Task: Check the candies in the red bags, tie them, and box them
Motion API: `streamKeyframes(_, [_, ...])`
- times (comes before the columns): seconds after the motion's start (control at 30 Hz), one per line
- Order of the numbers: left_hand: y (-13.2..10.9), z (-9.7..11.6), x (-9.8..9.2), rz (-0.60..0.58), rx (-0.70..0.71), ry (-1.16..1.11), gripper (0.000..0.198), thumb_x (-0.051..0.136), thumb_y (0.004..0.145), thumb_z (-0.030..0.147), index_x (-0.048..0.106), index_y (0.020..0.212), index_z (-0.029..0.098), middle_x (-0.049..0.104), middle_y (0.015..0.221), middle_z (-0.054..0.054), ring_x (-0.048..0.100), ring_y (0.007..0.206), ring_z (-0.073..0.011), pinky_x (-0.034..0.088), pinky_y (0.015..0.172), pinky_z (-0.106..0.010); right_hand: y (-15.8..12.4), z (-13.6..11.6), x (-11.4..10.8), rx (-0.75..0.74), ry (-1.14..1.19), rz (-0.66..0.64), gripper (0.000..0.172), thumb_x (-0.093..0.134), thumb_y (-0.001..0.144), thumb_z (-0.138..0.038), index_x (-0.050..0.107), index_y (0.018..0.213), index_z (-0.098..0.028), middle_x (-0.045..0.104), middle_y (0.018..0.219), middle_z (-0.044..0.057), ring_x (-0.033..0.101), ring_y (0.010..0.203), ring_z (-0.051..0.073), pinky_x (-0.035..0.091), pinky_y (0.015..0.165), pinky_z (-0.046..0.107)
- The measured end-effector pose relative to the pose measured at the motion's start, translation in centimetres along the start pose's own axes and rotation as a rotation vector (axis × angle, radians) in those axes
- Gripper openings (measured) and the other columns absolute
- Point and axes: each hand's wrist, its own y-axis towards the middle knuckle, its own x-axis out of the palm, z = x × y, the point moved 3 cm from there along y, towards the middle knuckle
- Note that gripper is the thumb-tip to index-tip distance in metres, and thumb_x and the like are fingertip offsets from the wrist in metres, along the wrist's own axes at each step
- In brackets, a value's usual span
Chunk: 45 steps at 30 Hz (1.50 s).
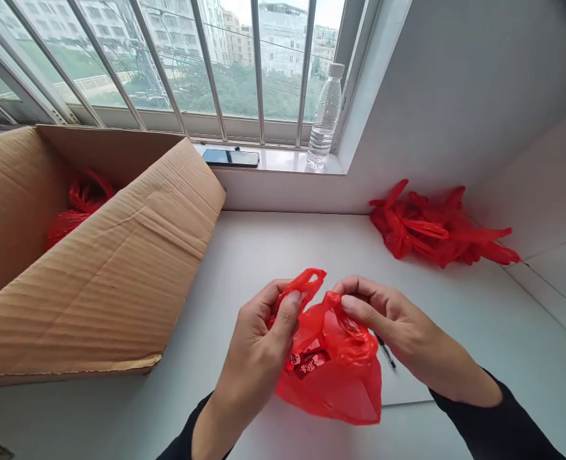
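A red plastic bag (331,390) rests on the white table right in front of me, its mouth partly open. Inside it lie several small dark-red packets (312,361) with pale markings; what they are I cannot make out. My left hand (268,338) pinches one handle loop of the bag between thumb and fingers. On the other side, my right hand (388,313) grips the bunched opposite handle. Part of a black pen (387,352) shows beneath the right hand, beside the bag.
At the left stands an open cardboard box (120,262) with red plastic bags (84,201) inside. A heap of red bags (436,223) lies against the wall at the right. On the windowsill are a phone (230,158) and a clear water bottle (325,121), before a barred window.
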Motion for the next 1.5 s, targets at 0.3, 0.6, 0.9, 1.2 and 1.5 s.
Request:
streamKeyframes(0.3, [0.6, -0.5, 1.5, -0.205, 0.004, 0.074, 0.028, 0.056, 0.101, 0.047, 0.060, 0.095, 0.020, 0.053, 0.080, 0.001, 0.047, 0.067, -0.0111, 0.041, 0.060, -0.022, -1.1, -0.3, 0.3, -0.210, -0.220, 0.056, 0.037, 0.059, 0.099, -0.058, 0.049, 0.126, -0.034, 0.069, 0.109, 0.002, 0.068, 0.091, 0.018, 0.058, 0.087, 0.037])
streamKeyframes(0.6, [0.5, -0.3, 1.0, -0.162, -0.049, 0.038, 0.027, 0.057, 0.101, 0.048, 0.061, 0.101, 0.021, 0.043, 0.059, 0.007, 0.036, 0.052, -0.0084, 0.034, 0.050, -0.020, -2.7, -0.3, 1.0, -0.732, -0.863, 0.423, 0.017, 0.062, 0.099, -0.019, 0.064, 0.109, -0.032, 0.062, 0.119, 0.003, 0.056, 0.124, 0.021, 0.054, 0.099, 0.036])
streamKeyframes(0.9, [-1.7, 1.4, 0.0, -0.093, 0.007, 0.088, 0.020, 0.057, 0.101, 0.042, 0.063, 0.110, 0.025, 0.053, 0.060, 0.006, 0.051, 0.054, -0.0097, 0.045, 0.056, -0.020, -5.0, -2.4, 0.9, -0.640, -0.517, 0.401, 0.008, 0.060, 0.102, -0.030, 0.065, 0.107, -0.035, 0.072, 0.093, -0.001, 0.072, 0.088, 0.017, 0.061, 0.064, 0.024])
streamKeyframes(1.2, [-2.8, 2.9, 2.7, -0.524, 0.038, 0.333, 0.017, 0.066, 0.094, 0.037, 0.066, 0.088, 0.021, 0.062, 0.081, -0.001, 0.058, 0.074, -0.0159, 0.051, 0.069, -0.025, -3.6, -3.7, 2.2, -0.634, -0.766, 0.150, 0.021, 0.068, 0.097, -0.032, 0.074, 0.115, -0.041, 0.063, 0.136, -0.001, 0.058, 0.130, 0.023, 0.058, 0.098, 0.033])
streamKeyframes(1.5, [-0.6, 0.4, 1.6, -0.316, -0.213, -0.171, 0.043, 0.054, 0.101, 0.049, 0.061, 0.074, 0.016, 0.055, 0.061, 0.000, 0.053, 0.057, -0.0111, 0.044, 0.058, -0.021, -2.6, -2.4, 1.0, -0.577, -0.674, 0.348, 0.011, 0.067, 0.098, -0.022, 0.069, 0.102, -0.032, 0.067, 0.091, -0.007, 0.063, 0.088, 0.009, 0.052, 0.081, 0.021])
